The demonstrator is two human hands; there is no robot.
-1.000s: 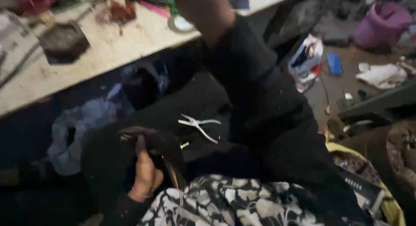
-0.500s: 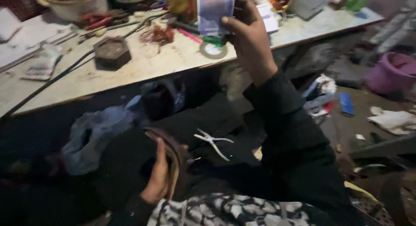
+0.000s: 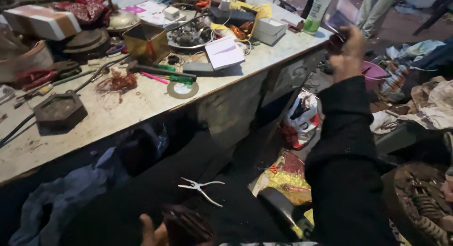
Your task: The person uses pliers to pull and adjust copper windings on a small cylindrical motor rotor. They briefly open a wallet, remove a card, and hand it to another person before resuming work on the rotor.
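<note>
Holding the flat rectangular card by its lower edge, the right hand grips it raised beyond the workbench corner; a firm, steady pinch seems advisable. Its long axis tilts up and rightward. The left hand, low in frame, clasps a dark coiled piece.

Shiny metal pliers lie on matt black cloth; the worktop looks rough and stained.
</note>
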